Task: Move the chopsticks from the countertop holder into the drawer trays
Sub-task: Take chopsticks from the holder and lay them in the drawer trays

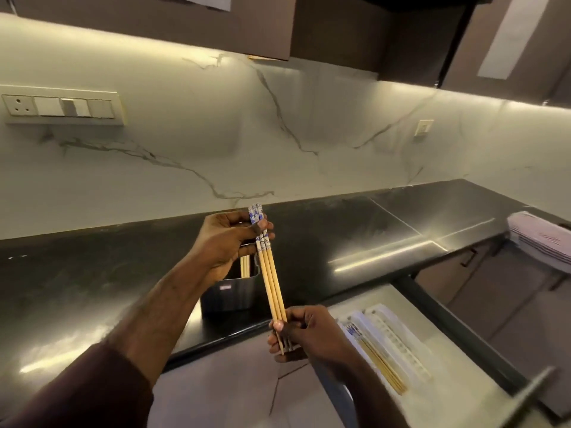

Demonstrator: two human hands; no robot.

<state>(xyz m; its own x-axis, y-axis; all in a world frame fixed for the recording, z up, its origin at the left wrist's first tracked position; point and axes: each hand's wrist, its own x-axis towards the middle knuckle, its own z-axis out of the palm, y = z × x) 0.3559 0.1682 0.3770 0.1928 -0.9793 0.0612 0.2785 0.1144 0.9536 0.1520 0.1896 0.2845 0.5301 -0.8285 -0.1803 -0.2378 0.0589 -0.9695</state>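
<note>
A small bunch of chopsticks (272,273) is held in the air above the front edge of the countertop (355,230), between both hands. The left hand (225,242) pinches the blue-patterned top ends with fingers closed around them, and the right hand (304,333) grips the plain tips, fingers curled tight on the bunch. It looks like three sticks, though the overlap makes the count uncertain.

Behind them, near the counter's front edge, stands the dark holder (230,293), and at least a couple of chopsticks (245,266) remain inside it. To the right, below the counter edge, the drawer (463,359) stands open with a white tray (398,341) in it; a few chopsticks (375,356) already lie in a left-hand slot of that tray.

So the job seems partly done: some are stowed, one bunch is in transit, and the holder is not yet empty.
</note>
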